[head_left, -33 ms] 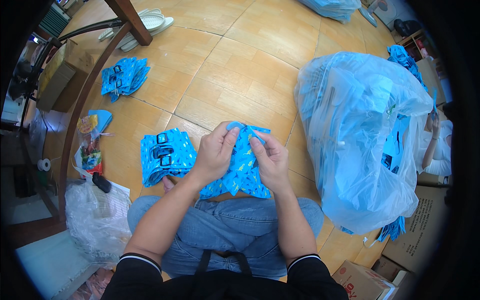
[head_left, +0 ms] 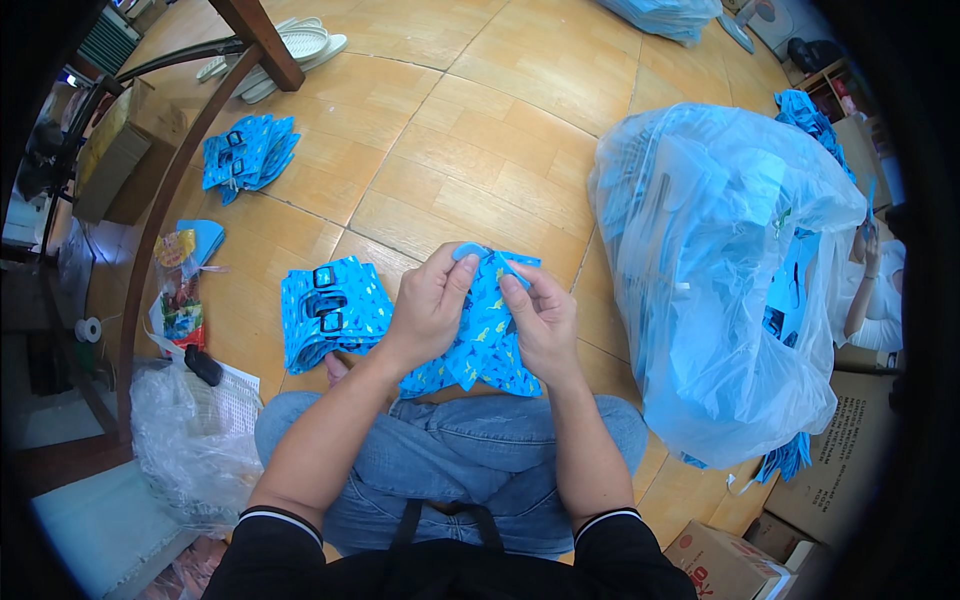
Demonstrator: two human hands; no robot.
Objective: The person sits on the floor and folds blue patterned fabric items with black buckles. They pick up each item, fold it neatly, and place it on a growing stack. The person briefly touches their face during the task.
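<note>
A blue fabric piece [head_left: 487,345] with a yellow-green and dark blue print hangs from my two hands above my crossed legs. My left hand [head_left: 432,305] is closed, thumb against fingers, on its upper left part, where a plain lighter blue tip [head_left: 468,251] sticks out. With thumb and fingers my right hand [head_left: 541,312] pinches the upper right edge, close beside the left. Left of my hands lies a stack of folded blue printed pieces [head_left: 360,300] with black buckles on top. Parts of the held piece are hidden behind my fingers.
A big translucent bag [head_left: 700,300] full of blue pieces stands on the right. Another buckled blue stack [head_left: 250,155] lies farther left, near a curved wooden frame [head_left: 160,215]. Crumpled clear plastic [head_left: 190,440] sits at my left, cardboard boxes [head_left: 835,470] at lower right. Another person's arm [head_left: 862,285] shows far right.
</note>
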